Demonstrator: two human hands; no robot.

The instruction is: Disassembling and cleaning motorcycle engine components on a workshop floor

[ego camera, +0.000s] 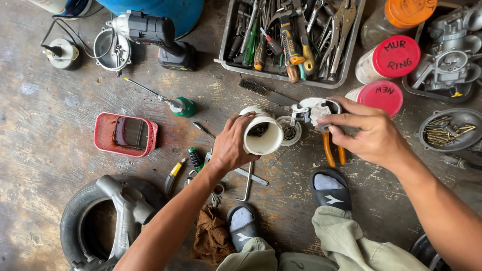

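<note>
Roughly: two hands [232,145] [369,131], one cup [262,134], perhaps pliers [331,145].

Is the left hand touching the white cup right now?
Touching. The head view shows the left hand wrapped around the side of the white cup, fingers over its rim, lifting it tilted above the floor.

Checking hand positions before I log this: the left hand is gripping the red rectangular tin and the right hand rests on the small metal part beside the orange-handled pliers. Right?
Not quite. The head view shows the left hand gripping the white cup; the red rectangular tin lies untouched further left. The right hand does rest on the small metal part beside the orange-handled pliers.
</note>
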